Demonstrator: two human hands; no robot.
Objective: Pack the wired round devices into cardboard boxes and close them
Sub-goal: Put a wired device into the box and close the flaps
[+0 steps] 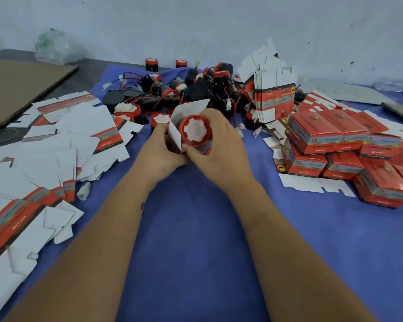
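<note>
Blue cloth-covered tabletop (196, 228): smooth matte fabric, carrying all items.

Left hand (159, 145): fingers curled round the open red-and-white cardboard box (176, 133), grasping it from the left and beneath; white inner flaps stand open above the grip.

Right hand (215, 138): fingers and thumb curled round the red round plastic device with a white notched centre (194, 130), grasping it at the right. The device sits in the box mouth, between the two grips, its face turned toward the camera.

Left of the grips: flat unfolded box blanks (56, 147), glossy card, white inside and red-printed outside, scattered in overlapping layers.

Right of the grips: closed red cardboard boxes (330, 133), rectangular, heaped loosely.

Beyond the grips: pile of black-and-red round devices with red and black wires (196, 89), white plug connectors showing; just right of it, an upright bundle of flat blanks (275, 94).

Far left: brown corrugated cardboard sheet (21, 82).
</note>
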